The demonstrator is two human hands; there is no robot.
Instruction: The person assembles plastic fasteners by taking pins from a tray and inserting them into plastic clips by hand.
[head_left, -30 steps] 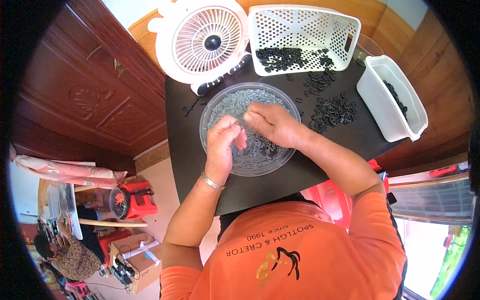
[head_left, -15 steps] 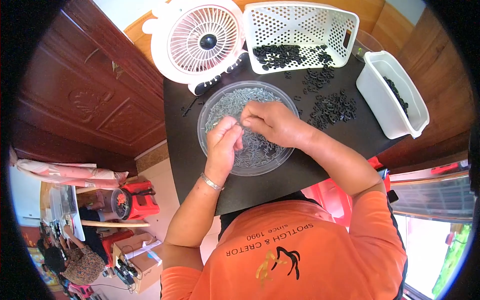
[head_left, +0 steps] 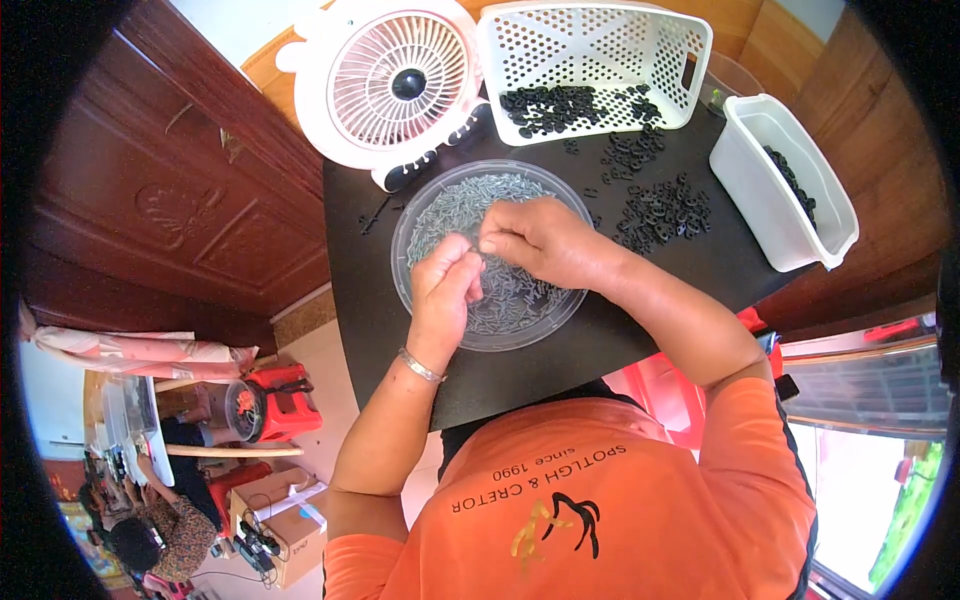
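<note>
I see left hand [head_left: 447,290] and right hand [head_left: 540,240] pinching small grey parts over the round clear plastic dish [head_left: 420,215] on the black counter [head_left: 640,300].

Light: bright, even daylight across the black bench [head_left: 640,330], strongest at the lower right.
Shadows: soft and short beneath the left hand [head_left: 447,290] and right hand [head_left: 545,240].
Glare: faint sheen on the clear bowl [head_left: 425,215] rim; white fan [head_left: 400,85] near overexposed.
Distortion: heavy fisheye; straight edges bow outward, black vignette rings the frame.
Focus: centre crisp, periphery soft and smeared.
</note>
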